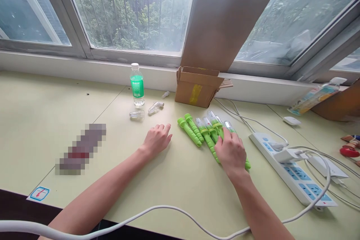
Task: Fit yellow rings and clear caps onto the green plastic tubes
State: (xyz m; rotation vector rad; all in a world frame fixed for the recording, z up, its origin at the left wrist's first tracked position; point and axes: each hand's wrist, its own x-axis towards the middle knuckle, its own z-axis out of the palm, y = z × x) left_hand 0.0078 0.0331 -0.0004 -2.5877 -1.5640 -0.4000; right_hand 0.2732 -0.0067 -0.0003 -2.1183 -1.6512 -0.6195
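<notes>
Several green plastic tubes [194, 130], some with clear caps, lie side by side on the pale green table [174, 180]. My right hand [231, 152] rests palm down on the right end of that row, fingers spread over the tubes. My left hand [156, 139] lies on the table left of the tubes, fingers loosely curled, holding nothing. Two clear caps [155, 108] lie beyond my left hand, near a water bottle [137, 85] with a green label.
An open cardboard box [197, 87] stands against the window sill. A white power strip [292, 168] with plugs and cables lies at the right, and a white cable [168, 210] crosses the front edge. A white mouse [291, 120] and a lying bottle [315, 99] are far right.
</notes>
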